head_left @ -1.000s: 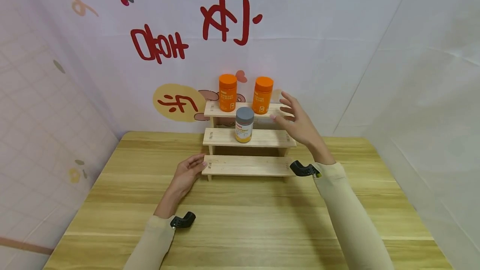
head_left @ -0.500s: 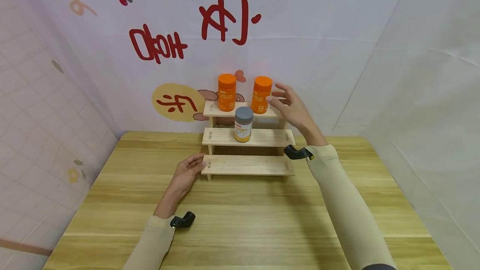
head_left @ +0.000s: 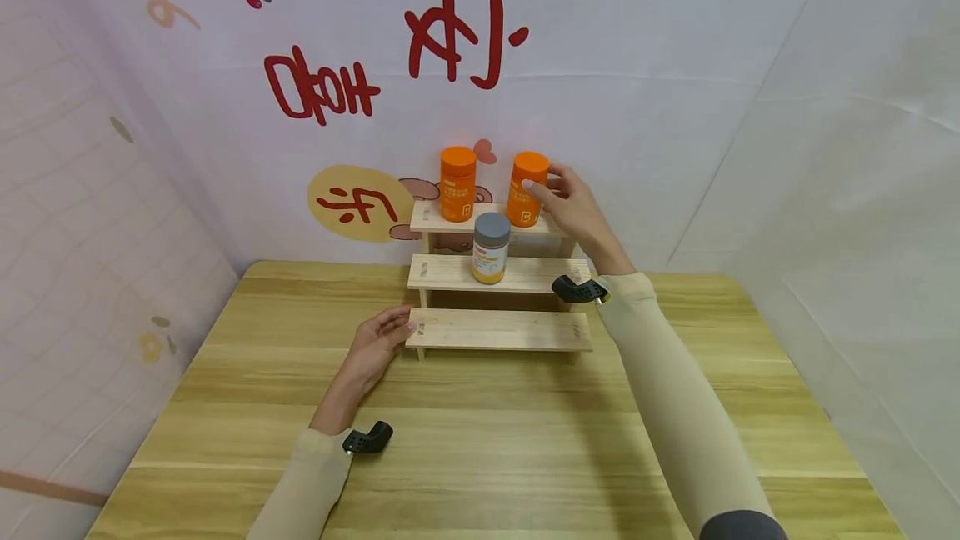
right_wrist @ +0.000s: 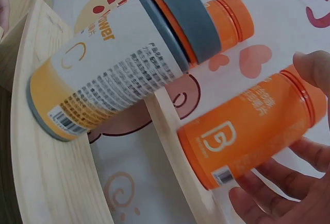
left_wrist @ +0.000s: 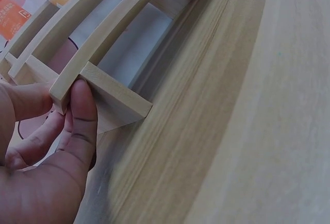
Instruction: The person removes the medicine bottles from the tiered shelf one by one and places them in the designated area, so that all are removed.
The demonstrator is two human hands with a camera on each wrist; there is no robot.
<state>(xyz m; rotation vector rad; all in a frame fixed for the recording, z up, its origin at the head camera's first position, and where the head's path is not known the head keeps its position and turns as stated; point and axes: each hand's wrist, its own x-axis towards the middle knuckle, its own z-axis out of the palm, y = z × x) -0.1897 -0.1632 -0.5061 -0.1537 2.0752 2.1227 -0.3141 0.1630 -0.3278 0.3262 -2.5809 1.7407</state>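
A three-tier wooden display shelf (head_left: 495, 330) stands on the table. My left hand (head_left: 377, 348) pinches the left end of its lowest board, with thumb and fingers on either side in the left wrist view. On the top tier is an orange pill bottle (head_left: 523, 200); my right hand (head_left: 576, 208) has its thumb across the front and fingers curled behind. In the right wrist view, those fingers (right_wrist: 268, 188) lie along the bottle's side, and its base is at the board. Another orange pill bottle (head_left: 457, 186) stands upright to the left.
A grey-capped white and yellow bottle (head_left: 491, 250) stands upright on the middle tier, in front of the orange pair. Behind the shelf hangs a white printed backdrop (head_left: 630, 107). The wood-grain table (head_left: 465, 440) extends forward and to both sides.
My right hand has moved left from beside the top tier and closed round the right orange pill bottle. The left hand keeps its place on the lowest board. The bottles have not visibly moved.
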